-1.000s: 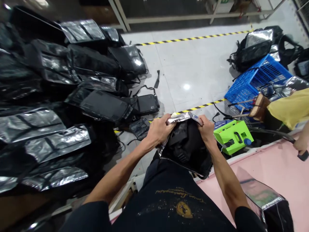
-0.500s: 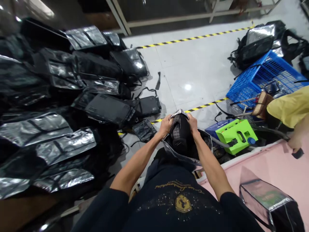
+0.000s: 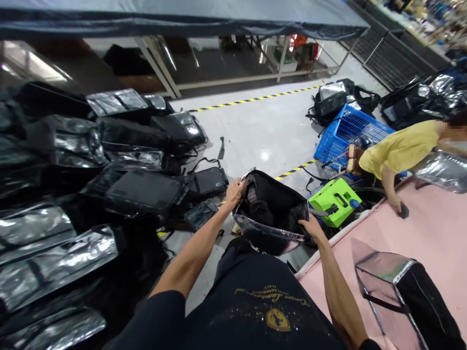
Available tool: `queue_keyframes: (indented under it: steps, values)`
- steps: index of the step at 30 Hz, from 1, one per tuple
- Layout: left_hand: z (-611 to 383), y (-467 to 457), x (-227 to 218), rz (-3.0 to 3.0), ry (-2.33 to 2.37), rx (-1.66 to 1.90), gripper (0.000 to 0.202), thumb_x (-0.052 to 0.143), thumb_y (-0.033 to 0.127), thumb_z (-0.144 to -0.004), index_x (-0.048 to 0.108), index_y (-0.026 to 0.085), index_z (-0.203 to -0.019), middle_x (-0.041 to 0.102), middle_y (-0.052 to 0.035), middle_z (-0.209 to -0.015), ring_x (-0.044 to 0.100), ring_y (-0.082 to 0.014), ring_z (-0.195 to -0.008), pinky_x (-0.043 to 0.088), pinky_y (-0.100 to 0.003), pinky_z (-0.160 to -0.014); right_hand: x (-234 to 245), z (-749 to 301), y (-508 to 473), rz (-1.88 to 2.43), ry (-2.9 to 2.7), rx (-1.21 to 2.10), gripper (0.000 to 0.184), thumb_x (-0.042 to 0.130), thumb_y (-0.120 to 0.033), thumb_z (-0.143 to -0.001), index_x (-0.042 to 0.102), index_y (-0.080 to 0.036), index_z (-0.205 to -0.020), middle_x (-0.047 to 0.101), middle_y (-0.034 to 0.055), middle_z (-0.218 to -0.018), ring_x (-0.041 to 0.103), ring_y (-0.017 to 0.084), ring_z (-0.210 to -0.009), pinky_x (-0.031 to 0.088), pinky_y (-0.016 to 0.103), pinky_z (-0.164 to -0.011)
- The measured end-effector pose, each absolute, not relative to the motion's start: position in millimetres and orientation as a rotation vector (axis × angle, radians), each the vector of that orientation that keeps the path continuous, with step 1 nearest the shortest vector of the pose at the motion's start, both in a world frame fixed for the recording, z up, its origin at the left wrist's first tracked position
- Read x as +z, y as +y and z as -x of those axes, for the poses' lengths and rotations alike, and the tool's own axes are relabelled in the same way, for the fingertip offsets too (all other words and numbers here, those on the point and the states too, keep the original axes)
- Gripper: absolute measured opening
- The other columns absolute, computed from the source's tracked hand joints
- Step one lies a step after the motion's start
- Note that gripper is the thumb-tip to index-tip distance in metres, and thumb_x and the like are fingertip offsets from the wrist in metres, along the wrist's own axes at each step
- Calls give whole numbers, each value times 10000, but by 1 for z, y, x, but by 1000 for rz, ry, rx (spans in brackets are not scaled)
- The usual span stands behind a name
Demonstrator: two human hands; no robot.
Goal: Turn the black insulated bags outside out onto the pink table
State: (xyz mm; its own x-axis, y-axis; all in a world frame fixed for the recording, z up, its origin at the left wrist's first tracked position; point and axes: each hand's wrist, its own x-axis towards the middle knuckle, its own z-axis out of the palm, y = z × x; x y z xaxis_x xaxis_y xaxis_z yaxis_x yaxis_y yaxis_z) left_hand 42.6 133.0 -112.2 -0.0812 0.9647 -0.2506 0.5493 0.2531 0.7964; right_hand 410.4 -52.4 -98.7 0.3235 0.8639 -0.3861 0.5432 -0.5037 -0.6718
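In front of my waist I hold a black bag (image 3: 272,233) with its mouth open toward me. My left hand (image 3: 235,193) is closed on the left far corner of its rim. My right hand (image 3: 312,228) grips the rim on the right side. Dark padding with a mesh patch shows inside, and the front wall has a shiny, crinkled edge. Close to my right hand lies a bright green box-shaped machine (image 3: 333,201) with a handle, a blue cap and a grey hose.
Black and silver bags (image 3: 142,192) are heaped on the left. A pink-topped table (image 3: 419,233) at right carries a clear-sided black bag (image 3: 412,287). Beyond it, a person in yellow (image 3: 404,146) rests a hand on the table, near a blue crate (image 3: 335,131). Striped tape marks the floor.
My hands have moved apart, the right one from the far edge to the right side, and the bag's mouth now spreads wide. The view has tilted up.
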Motion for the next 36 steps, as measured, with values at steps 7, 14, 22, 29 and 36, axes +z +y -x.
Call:
queue_keyframes:
  steps: [7, 14, 22, 29, 36]
  values:
    - [-30, 104, -24, -1582, 1568, 1227, 633, 600, 143, -875, 677, 217, -1498, 747, -112, -1486, 682, -261, -1393, 526, -431, -1226, -10, -410, -49, 2394, -1285, 553, 505, 614, -426, -925, 717, -205, -1368, 814, 166, -1223, 754, 376, -1097, 566, 472, -985]
    - [-3, 15, 55, -1750, 1600, 1363, 597, 516, 127, -966, 765, 266, -1490, 744, -47, -1549, 639, -265, -1519, 442, -473, -1354, 55, -402, -55, 2320, -1441, 482, 592, 585, -423, -962, 699, -197, -1498, 820, 166, -1259, 749, 387, -1129, 551, 453, -968]
    - [-81, -48, 6, -2180, 1917, 1064, 1045, 890, 410, -871, 414, 166, -1769, 447, -259, -1789, 335, -485, -1713, 225, -705, -1398, 58, -314, -88, 1830, -1992, 268, 592, 575, -412, -1068, 641, -256, -1635, 871, 124, -1182, 804, 299, -762, 566, 373, -694]
    - [-67, -60, -35, -2129, 2147, 1380, 469, 607, 170, -1036, 679, 179, -1499, 806, -181, -1281, 763, -323, -1197, 529, -499, -1112, 54, -325, -98, 1071, -2320, 209, 646, 533, -124, -1061, 573, -268, -1689, 836, 84, -1370, 870, 233, -1017, 678, 296, -878]
    - [-77, -91, 3, -2163, 2014, 1248, 256, 702, 166, -977, 760, 241, -1214, 818, -88, -1028, 728, -292, -944, 532, -445, -909, 31, -369, -76, 1000, -2239, 21, 529, 554, -101, -1096, 646, -270, -1589, 825, 92, -1385, 804, 239, -1282, 631, 376, -1140]
